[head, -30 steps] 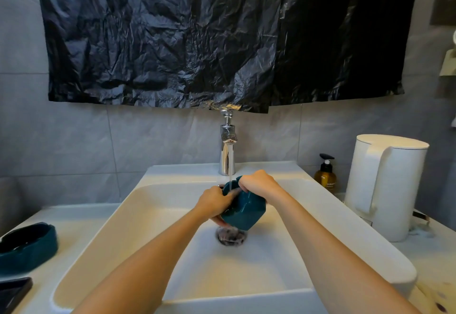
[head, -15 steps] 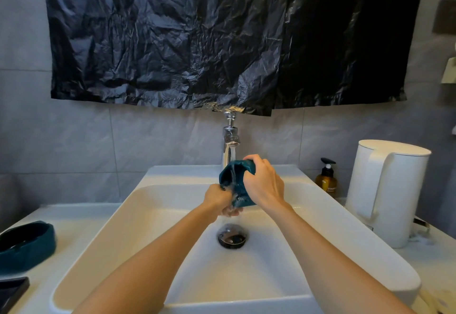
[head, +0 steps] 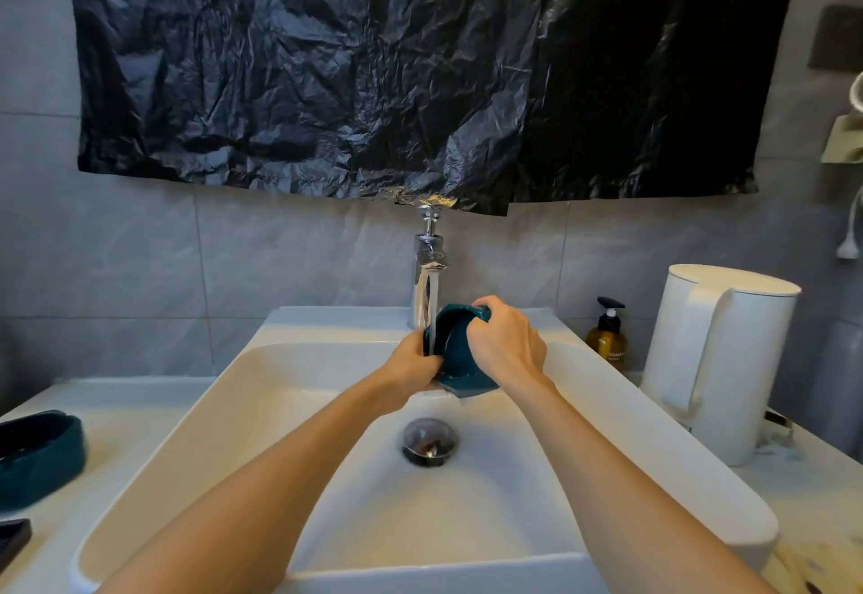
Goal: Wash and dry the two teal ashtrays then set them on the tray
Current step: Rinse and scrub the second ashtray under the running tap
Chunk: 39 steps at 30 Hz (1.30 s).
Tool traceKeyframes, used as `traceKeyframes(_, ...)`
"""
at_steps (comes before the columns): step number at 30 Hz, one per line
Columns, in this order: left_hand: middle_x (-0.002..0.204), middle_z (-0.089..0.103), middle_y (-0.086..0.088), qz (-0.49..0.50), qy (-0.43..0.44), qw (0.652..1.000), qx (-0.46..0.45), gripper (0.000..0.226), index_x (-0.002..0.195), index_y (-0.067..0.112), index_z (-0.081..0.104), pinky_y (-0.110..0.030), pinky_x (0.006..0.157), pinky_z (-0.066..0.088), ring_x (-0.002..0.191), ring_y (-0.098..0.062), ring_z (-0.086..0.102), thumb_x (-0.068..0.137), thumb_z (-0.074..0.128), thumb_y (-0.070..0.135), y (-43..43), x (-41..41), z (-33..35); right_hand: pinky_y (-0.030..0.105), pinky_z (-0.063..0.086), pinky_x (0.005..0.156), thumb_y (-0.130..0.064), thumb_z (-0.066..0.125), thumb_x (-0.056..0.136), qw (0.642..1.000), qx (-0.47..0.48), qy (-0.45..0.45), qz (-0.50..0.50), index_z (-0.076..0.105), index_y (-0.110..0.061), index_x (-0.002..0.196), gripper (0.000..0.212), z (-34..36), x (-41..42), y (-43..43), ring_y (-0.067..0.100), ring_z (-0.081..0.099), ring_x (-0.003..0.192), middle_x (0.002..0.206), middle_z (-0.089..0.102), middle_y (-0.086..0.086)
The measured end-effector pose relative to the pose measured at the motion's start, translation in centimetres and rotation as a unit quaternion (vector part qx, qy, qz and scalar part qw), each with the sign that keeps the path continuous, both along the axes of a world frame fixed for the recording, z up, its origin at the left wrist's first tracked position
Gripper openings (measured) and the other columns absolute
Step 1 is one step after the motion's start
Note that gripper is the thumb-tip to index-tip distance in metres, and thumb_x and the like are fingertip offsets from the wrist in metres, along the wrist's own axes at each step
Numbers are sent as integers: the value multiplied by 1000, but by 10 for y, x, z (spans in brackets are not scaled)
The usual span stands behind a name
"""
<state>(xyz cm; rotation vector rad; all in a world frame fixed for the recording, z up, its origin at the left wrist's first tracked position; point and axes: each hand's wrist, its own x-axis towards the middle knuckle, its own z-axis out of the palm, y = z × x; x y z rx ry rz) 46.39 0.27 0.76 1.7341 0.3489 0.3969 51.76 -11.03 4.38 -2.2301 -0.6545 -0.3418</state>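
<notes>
A teal ashtray [head: 454, 350] is tilted on its side under the running water of the chrome tap [head: 427, 275], above the white sink [head: 289, 406]. My right hand [head: 506, 347] grips its upper rim and back. My left hand [head: 411, 367] holds its lower left edge, fingers curled under it. Water runs into the hollow of the ashtray. A second teal ashtray [head: 39, 455] sits on the counter at the far left, partly cut off by the frame edge.
The drain plug [head: 428, 441] lies below the hands. A white kettle [head: 719, 360] and an amber pump bottle [head: 607, 336] stand right of the sink. A dark flat object [head: 14, 540] lies at the lower left corner. Black plastic sheet [head: 420, 65] covers the wall above.
The ashtray was lifted from low over the drain up under the tap and turned so its hollow faces the stream. Both hands rose with it.
</notes>
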Motion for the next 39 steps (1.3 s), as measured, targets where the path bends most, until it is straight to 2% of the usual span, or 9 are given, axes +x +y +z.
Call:
traceKeyframes(7,116,62,-16,24,56,993,105,23,110,7,51,-38,74,60,98,-31,67,101,42,26,5,-13,1,33,47,77,-24,43,91,996,-38,64,54,58,-30,125,38,3,-2,-1,26,55,96,115,63,6)
traceKeyframes(11,116,63,-15,-129,98,987,2,17,111,9,52,-34,87,56,103,-26,66,99,41,3,15,-23,5,29,40,69,-23,42,92,994,-60,78,49,62,-26,117,32,3,-1,-5,24,52,85,102,60,5)
traceKeyframes(14,121,60,-17,-121,107,987,22,28,119,4,51,-43,95,51,112,-30,61,94,45,-6,19,-23,4,28,40,66,-22,42,92,993,-65,82,62,63,-23,109,27,5,-4,-3,23,53,83,100,63,6)
traceKeyframes(21,99,63,-8,-4,113,974,196,21,107,6,54,-21,62,55,77,-19,66,102,40,22,7,-21,0,28,29,53,-19,43,87,986,-87,117,83,44,-22,65,23,6,-4,-7,24,45,72,74,49,4)
traceKeyframes(27,106,64,-8,-61,125,983,116,16,114,15,52,-34,69,61,89,-24,68,98,49,14,11,-24,-1,30,41,61,-26,51,73,977,-121,121,127,71,-24,78,21,7,-5,-5,27,58,80,83,65,2)
traceKeyframes(30,105,64,-11,5,106,988,109,23,118,11,53,-32,62,60,82,-26,67,102,39,19,9,-20,0,27,41,61,-25,57,71,980,-43,160,114,66,-28,67,9,8,-7,-3,22,54,77,77,62,-3)
traceKeyframes(32,105,64,-13,54,98,990,83,24,115,9,54,-31,54,59,74,-28,68,102,38,21,6,-18,0,29,50,74,-25,64,73,971,39,201,123,71,-33,90,19,7,-7,1,20,59,89,95,67,-3)
traceKeyframes(35,114,62,-17,66,95,993,-39,25,118,7,53,-36,54,60,75,-32,70,101,42,22,4,-15,0,35,52,89,-22,68,76,948,105,258,153,59,-26,119,44,5,-9,6,21,57,104,116,60,0)
traceKeyframes(39,117,61,-23,70,114,980,-150,19,115,2,50,-41,62,60,83,-37,69,100,39,6,10,-18,6,40,52,89,-12,56,81,941,99,277,167,38,-24,121,46,-2,-11,8,24,55,103,116,53,3)
